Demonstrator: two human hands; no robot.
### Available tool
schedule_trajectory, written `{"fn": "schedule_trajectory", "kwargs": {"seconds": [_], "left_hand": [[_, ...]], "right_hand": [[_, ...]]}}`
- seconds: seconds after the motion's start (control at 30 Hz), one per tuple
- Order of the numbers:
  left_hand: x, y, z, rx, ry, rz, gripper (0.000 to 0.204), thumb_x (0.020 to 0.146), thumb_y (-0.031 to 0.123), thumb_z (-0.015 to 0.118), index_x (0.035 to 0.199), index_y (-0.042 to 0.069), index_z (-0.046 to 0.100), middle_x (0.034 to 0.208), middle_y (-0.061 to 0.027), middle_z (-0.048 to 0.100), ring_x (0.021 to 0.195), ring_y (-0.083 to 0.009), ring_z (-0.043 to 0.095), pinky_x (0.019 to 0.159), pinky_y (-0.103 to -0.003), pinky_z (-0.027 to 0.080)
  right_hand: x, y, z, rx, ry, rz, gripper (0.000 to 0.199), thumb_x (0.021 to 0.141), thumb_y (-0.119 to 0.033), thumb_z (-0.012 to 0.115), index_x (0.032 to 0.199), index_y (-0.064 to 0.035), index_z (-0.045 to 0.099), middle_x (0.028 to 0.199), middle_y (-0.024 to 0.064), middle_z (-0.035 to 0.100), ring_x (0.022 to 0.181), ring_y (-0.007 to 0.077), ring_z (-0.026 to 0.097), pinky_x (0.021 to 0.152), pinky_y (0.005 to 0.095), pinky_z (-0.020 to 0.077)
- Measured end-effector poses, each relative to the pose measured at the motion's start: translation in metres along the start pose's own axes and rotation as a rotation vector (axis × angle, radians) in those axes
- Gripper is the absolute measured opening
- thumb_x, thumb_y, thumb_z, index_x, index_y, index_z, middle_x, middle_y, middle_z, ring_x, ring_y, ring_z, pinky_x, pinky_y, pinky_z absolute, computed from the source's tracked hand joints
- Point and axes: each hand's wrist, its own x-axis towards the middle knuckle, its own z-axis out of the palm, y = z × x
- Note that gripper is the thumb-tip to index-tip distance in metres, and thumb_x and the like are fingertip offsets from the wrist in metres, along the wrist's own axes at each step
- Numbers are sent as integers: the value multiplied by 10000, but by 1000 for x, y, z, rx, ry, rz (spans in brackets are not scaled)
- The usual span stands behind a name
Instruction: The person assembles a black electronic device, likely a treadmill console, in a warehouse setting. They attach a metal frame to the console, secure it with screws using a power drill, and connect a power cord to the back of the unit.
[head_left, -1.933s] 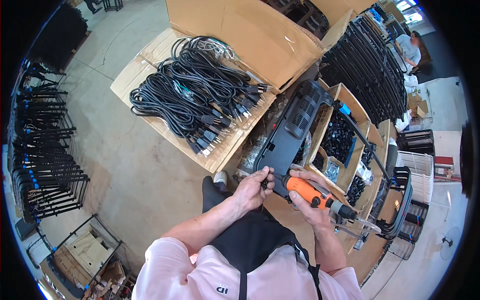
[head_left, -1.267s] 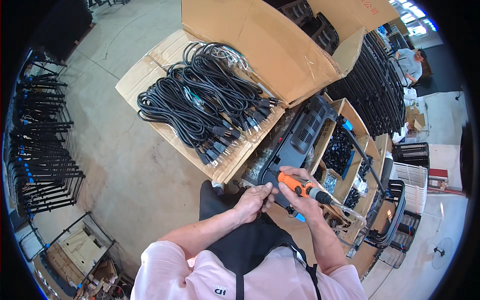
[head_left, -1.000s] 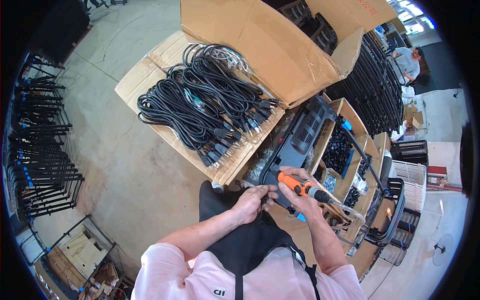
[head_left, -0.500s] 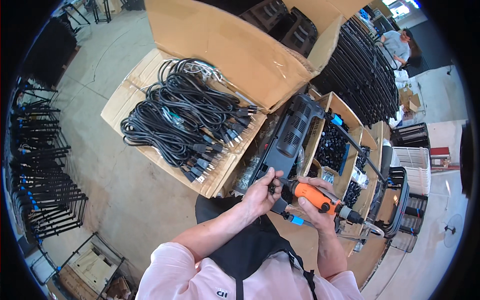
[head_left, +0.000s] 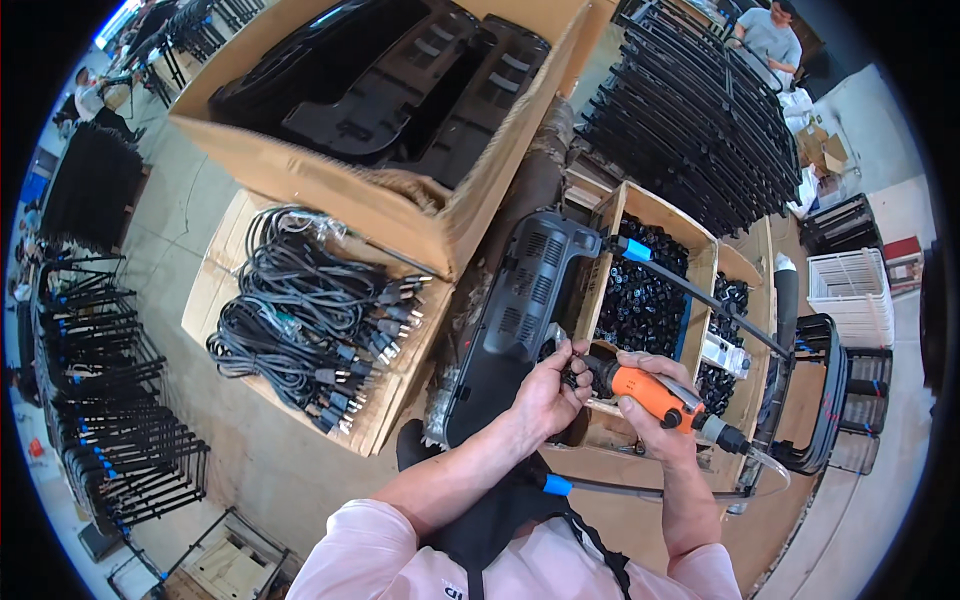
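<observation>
My right hand is wrapped around an orange air screwdriver, with its nose pointing left toward my other hand. A hose trails from its back end. My left hand is closed at the tool's nose, with small dark pieces showing between its fingers; I cannot tell their kind. Both hands are over the lower end of a long black plastic housing with vent slots. The housing lies along a black frame with blue tape on it.
To the left, bundled black power cords lie on a cardboard box. Behind them stands an open carton of black plastic covers. Wooden bins hold small black parts. Stacked black frames and a co-worker are farther back.
The whole view has shifted, bringing more of the open carton into sight. My hands stay together at the screwdriver's nose and now appear farther right, beside the bins.
</observation>
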Motion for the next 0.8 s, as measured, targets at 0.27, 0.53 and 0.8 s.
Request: {"fn": "schedule_trajectory", "kwargs": {"seconds": [0.27, 0.53, 0.8], "left_hand": [[60, -6, 51, 60, 46, 10, 307, 1126, 363, 572, 1259, 96, 644, 803, 36, 522, 717, -136, 504, 660, -286, 456], [112, -1, 82, 77, 54, 96, 334, 1147, 330, 522, 1278, 44, 636, 913, -24, 635, 812, -159, 601, 765, -309, 533], [121, -16, 37, 265, 40, 8, 311, 1147, 243, 522, 1348, 26, 618, 1109, -73, 701, 986, -213, 718, 852, -346, 643]], "right_hand": [[55, 19, -57, 19, 3, 70, 505, 871, 36, 803, 1325, -33, 591, 1345, 200, 689, 1307, 292, 653, 1131, 444, 523], [122, 35, -85, 6, 57, 88, 516, 899, -50, 811, 1356, -25, 574, 1333, 165, 696, 1256, 248, 662, 1111, 426, 518], [198, 57, -92, 42, 103, 98, 527, 883, -23, 820, 1358, 10, 594, 1270, 148, 720, 1210, 204, 683, 1090, 368, 539]]}}
